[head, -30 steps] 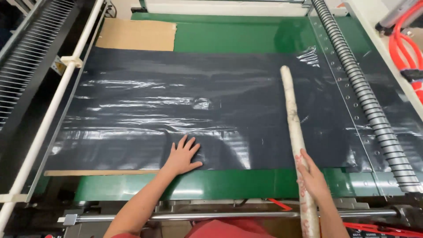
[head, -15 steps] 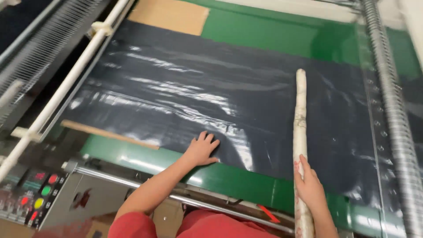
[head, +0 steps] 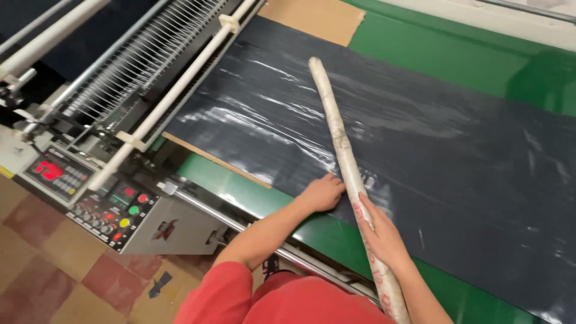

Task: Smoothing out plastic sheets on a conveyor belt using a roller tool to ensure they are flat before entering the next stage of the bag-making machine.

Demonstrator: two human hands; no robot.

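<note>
while right hand [head: 384, 237] grips tube [head: 339, 135], left hand [head: 324, 193] presses film [head: 420, 138].

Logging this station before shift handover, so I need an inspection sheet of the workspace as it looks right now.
Surface: green table, mostly covered by a glossy black plastic sheet.
Job's things: long pale cardboard tube lying diagonally on the sheet.
Clutter: brown cardboard piece at the far edge.
Grips: left hand flat on the sheet edge beside the tube; right hand closed around the tube's near end.
Cables: nothing seen.
Surroundings: control panel with coloured buttons, white rails, tiled floor.
</note>
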